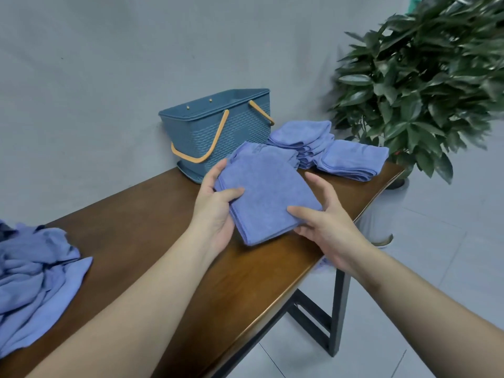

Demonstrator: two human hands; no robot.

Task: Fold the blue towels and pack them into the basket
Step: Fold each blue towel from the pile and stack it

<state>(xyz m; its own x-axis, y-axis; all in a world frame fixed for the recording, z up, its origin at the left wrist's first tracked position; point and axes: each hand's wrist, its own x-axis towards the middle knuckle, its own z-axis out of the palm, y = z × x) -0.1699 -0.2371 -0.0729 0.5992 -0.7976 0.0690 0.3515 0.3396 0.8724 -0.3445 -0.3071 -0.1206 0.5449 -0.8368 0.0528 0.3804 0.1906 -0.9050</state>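
folded towel [266, 192] gripped by left hand [215, 214], right hand [324, 227]

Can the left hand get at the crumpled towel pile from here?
Probably yes, once freed. The left hand grips the folded towel together with the right hand. The crumpled pile lies on its side of the table, with nothing between.

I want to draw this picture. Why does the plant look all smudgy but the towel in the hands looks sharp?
In the head view, the plant sits at the frame's edge and its leaves are smeared, probably motion blur; the folded towel, gripped by the left hand and right hand, is crisp near the centre; the wide lens tilts the table; lighting is soft, with no hard shadows.
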